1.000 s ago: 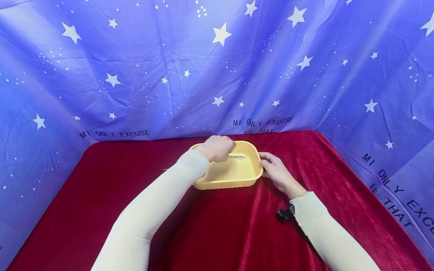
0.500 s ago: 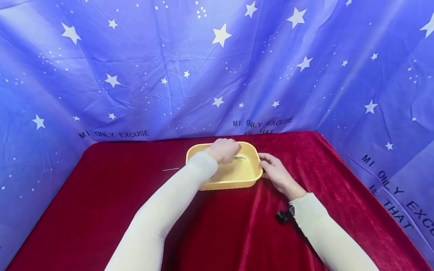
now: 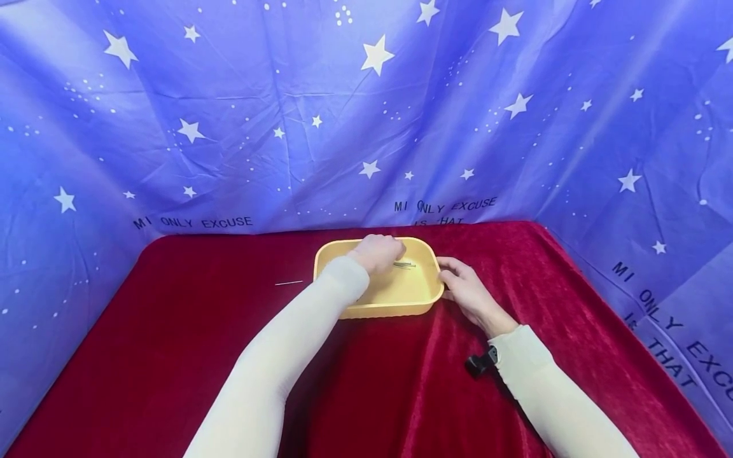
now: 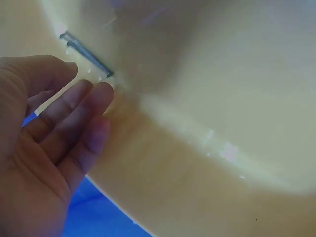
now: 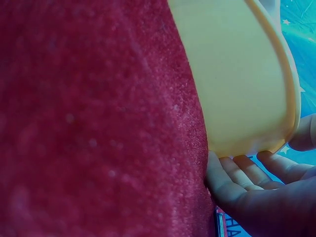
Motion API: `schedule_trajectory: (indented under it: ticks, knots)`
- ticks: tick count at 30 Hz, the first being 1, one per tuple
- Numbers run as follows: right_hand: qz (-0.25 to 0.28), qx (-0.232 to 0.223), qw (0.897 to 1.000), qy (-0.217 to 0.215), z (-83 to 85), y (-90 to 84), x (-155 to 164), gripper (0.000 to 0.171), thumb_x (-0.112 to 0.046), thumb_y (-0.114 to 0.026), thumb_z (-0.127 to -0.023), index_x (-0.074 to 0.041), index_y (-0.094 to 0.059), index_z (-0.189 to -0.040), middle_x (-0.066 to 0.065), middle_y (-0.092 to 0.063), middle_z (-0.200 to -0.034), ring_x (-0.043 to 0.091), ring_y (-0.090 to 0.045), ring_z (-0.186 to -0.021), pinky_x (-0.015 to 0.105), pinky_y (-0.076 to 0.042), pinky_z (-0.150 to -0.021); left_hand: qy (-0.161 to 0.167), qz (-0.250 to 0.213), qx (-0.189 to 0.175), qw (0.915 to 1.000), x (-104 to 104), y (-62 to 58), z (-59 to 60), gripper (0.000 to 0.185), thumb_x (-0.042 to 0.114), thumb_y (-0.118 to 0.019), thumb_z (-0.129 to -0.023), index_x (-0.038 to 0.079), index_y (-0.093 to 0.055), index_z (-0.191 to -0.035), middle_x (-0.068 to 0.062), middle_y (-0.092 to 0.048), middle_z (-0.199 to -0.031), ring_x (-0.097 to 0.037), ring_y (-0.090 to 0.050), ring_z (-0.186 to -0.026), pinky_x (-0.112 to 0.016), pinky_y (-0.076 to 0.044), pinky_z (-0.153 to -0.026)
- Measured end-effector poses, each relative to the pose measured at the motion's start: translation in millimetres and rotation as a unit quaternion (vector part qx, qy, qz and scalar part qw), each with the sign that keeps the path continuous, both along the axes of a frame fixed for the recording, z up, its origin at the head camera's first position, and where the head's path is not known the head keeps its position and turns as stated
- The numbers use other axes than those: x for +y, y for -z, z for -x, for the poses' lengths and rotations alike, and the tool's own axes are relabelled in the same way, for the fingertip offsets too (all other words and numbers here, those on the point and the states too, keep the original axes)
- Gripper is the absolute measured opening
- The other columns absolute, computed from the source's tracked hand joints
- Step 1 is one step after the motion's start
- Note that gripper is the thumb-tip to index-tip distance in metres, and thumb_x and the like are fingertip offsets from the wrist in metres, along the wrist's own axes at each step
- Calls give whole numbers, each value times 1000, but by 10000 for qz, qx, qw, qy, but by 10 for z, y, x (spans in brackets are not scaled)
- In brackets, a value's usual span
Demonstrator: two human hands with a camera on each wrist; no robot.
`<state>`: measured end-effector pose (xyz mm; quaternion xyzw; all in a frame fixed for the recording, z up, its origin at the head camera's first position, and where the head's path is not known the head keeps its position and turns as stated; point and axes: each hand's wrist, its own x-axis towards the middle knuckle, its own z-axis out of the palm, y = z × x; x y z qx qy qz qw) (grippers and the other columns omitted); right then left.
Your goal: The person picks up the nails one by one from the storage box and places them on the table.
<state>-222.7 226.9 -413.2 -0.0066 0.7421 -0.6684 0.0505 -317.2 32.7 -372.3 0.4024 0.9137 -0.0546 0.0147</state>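
Note:
In the head view a yellow box (image 3: pixel 395 310) with rounded corners stands towards the back of the red cloth. My left hand (image 3: pixel 378 252) reaches down inside it. Seen from the left wrist, this hand (image 4: pixel 59 113) has loosely bent fingers and nothing between them. Just beyond its fingertips several dark metal nails (image 4: pixel 88 55) lie along the foot of the wall; in the head view the nails (image 3: pixel 405 264) show partly past the hand. At the box's right end, my right hand (image 3: pixel 466 291) holds it, fingers against the outer wall and thumb at the rim.
A thin silver rod (image 3: pixel 289 282) lies on the red cloth (image 3: pixel 189 343), left of the box. A slim metal piece (image 5: pixel 220 224) shows under the right hand in its wrist view. Behind the table hangs a blue star-printed curtain (image 3: pixel 258 159).
My left hand has moved a little to the right within the box, covering more of the nails. The rod on the cloth has come into fuller view. The right hand stays put.

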Motion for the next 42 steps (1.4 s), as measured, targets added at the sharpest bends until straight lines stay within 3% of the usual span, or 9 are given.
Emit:
schedule_trajectory:
  ticks: [4, 11, 20, 42]
  knots:
    - [11, -4, 10000, -35, -4, -15, -14, 46, -2, -39, -93, 7, -39, -138, 28, -45, -131, 27, -57, -99, 34, -55, -79, 80, -12, 206, 9998, -4, 55, -38, 20, 2, -51, -87, 18, -63, -90, 2, -63, -86, -17, -59, -79, -33, -50, -73]
    - [20, 9, 10000, -18, -7, -28, -20, 47, -1, -40, -92, 8, -39, -138, 29, -45, -130, 26, -58, -97, 33, -55, -77, 102, 19, 260, 9996, -12, 144, -16, 22, 4, -51, -90, 18, -66, -94, 1, -66, -98, -18, -62, -91, -33, -50, -82]
    - [8, -18, 10000, -14, -11, -29, -25, 46, -2, -40, -92, 7, -40, -137, 28, -46, -131, 28, -58, -97, 32, -56, -76, 18, -57, 108, 9999, -34, 217, 7, 20, 4, -51, -89, 18, -64, -85, 1, -64, -88, -17, -60, -82, -33, -50, -77]
    - [24, 0, 10000, -3, -33, -27, -11, 46, -2, -40, -92, 6, -40, -137, 28, -46, -129, 28, -58, -97, 33, -56, -77, -46, 174, 21, 9998, -20, 209, -20, 22, 3, -49, -91, 14, -66, -99, -4, -67, -103, -23, -63, -98, -36, -50, -88]
